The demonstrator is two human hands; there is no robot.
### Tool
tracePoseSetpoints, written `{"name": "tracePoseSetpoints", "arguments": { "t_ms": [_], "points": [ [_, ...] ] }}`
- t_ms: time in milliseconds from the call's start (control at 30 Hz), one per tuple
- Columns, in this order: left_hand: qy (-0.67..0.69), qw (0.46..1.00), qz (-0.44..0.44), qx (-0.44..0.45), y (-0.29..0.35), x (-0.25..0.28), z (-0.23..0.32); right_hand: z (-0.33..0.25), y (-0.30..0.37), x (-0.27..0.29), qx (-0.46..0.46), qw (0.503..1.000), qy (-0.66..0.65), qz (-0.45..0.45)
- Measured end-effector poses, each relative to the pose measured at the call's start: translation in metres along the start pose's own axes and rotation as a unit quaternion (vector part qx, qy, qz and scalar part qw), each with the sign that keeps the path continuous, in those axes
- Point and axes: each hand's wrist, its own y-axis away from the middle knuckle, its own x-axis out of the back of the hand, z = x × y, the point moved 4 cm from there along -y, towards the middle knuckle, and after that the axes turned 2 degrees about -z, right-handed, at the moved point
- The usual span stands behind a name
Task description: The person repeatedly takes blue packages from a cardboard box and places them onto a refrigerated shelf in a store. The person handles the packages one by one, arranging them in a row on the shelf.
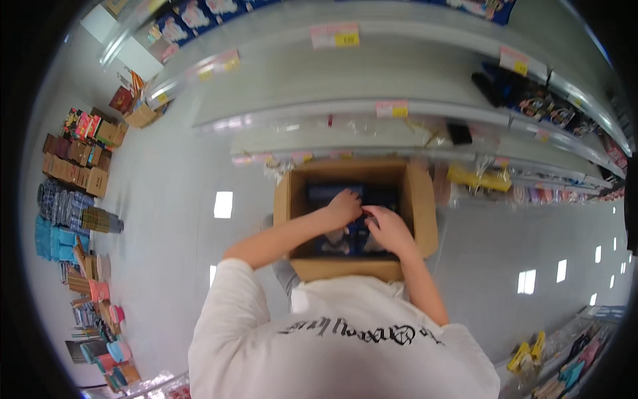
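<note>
Both of my grips are down in the box, left grip (344, 207) and right grip (391, 229) nearly meeting at the fingertips. The box (423, 206) stands open around them, its cardboard walls rising on either side, and the blue packs (325, 193) lie right below and just beyond my fingers. On the left, I have the fingers bent down over the packs; whether they pinch one or only rest on it, I cannot tell. On the right, index finger and thumb look a little apart, with a small red bit (367, 212) at the tips; held or merely touched, I can't make out from here.

I'd call this close fingertip work among the packs. So, left grip steady, pressing lightly on the pack beneath it, and let the right do the fine part with finger and thumb alone. Go in flat along a pack's edge, I'd say, rather than digging from above; the packs sit close, and a rough pull could drag a neighbour along. Mind the wall just right of my right wrist, it leaves that elbow little swing. The shelf (299, 73) is well ahead of both grips, the yellow packet (478, 177) off to their right, neither in my way
</note>
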Motion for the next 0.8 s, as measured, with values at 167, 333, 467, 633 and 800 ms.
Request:
{"name": "tracePoseSetpoints", "arguments": {
  "t_ms": [167, 333, 467, 633, 800],
  "points": [
    [0.209, 0.963, 0.164, 0.052, 0.080, 0.128, -0.024, -0.051, 0.021, 0.039, 0.117, 0.970, -0.083, 0.195],
    [0.282, 0.903, 0.310, 0.101, 0.143, 0.198, -0.032, -0.079, 0.019, 0.060, 0.071, 0.977, -0.121, 0.159],
    [0.352, 0.723, 0.564, 0.190, 0.171, 0.194, -0.031, -0.096, -0.001, 0.070, 0.117, 0.906, -0.331, 0.235],
    [0.379, 0.701, 0.566, 0.212, 0.180, 0.197, -0.042, -0.159, -0.038, 0.094, 0.221, 0.858, -0.403, 0.230],
    [0.401, 0.574, 0.671, 0.243, 0.222, 0.216, -0.096, -0.255, -0.110, 0.124, 0.285, 0.914, -0.226, 0.182]
  ]
}}
